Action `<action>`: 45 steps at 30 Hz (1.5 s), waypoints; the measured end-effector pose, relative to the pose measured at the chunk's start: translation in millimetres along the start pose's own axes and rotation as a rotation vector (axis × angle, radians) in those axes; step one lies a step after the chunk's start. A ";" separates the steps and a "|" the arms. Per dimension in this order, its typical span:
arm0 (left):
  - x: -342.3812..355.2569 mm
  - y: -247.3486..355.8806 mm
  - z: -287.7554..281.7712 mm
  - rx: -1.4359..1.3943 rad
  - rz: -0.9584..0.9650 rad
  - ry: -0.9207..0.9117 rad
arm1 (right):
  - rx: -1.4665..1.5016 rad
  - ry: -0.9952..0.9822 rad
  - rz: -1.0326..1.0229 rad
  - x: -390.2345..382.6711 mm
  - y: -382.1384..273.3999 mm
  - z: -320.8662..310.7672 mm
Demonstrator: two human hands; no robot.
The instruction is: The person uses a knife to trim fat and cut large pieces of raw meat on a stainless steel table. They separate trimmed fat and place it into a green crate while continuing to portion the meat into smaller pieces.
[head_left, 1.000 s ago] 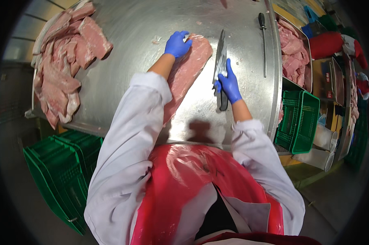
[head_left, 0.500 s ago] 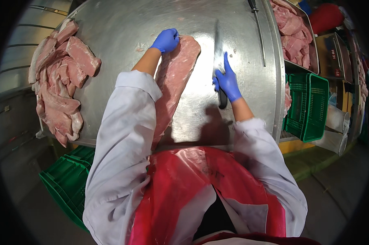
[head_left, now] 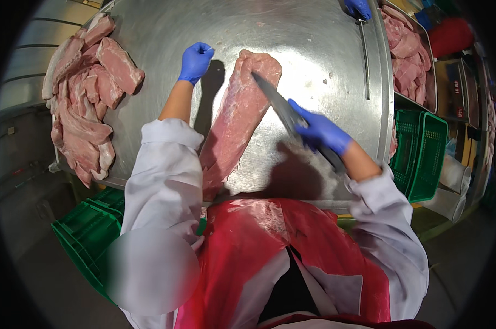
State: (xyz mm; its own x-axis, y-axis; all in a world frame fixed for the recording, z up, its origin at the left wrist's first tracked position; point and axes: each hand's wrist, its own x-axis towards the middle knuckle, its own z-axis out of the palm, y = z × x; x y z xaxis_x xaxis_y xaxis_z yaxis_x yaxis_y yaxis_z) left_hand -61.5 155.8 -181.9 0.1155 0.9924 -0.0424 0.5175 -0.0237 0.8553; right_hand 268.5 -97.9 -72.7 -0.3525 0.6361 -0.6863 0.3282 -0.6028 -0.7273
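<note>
My left hand (head_left: 196, 61), in a blue glove, is raised left of a long slab of pink raw meat (head_left: 237, 115), its fingers pinched on something small and pale I cannot make out. My blue-gloved right hand (head_left: 319, 130) grips a large knife (head_left: 275, 101), which slants up-left, its tip over the slab's upper part. The slab lies lengthways on a steel table (head_left: 165, 33), its near end partly behind my left arm. At the table's left is a heap of meat pieces (head_left: 83, 109).
Another person's gloved hand (head_left: 358, 8) is on a sharpening steel (head_left: 364, 60) at top right. A steel tray (head_left: 432, 77) of meat and a green crate (head_left: 418, 156) stand right. More green crates (head_left: 80, 236) stand lower left. A red shape (head_left: 451, 35) shows beyond the tray.
My left hand has lifted off the slab and moved left. My right hand has swung the knife leftward over the meat. Another person's hand has appeared on the sharpening steel.
</note>
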 end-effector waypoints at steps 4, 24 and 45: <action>-11.7 4.3 22.2 0.091 0.008 -0.028 | 0.115 0.034 0.009 -77.7 31.3 7.2; -62.4 79.1 103.9 0.304 0.076 -0.076 | 0.024 0.519 -0.371 105.2 -8.2 -13.0; -12.2 85.5 53.5 0.171 0.149 -0.221 | -0.267 -0.173 -0.227 80.8 3.0 -83.0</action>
State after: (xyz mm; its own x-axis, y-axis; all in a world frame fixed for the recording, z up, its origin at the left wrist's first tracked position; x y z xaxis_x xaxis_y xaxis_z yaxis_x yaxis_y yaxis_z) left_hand 26.7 135.2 -135.9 0.3724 0.9267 -0.0506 0.6143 -0.2053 0.7619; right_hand 313.7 -8.3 -130.7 -0.5774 0.6347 -0.5135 0.4334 -0.2948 -0.8516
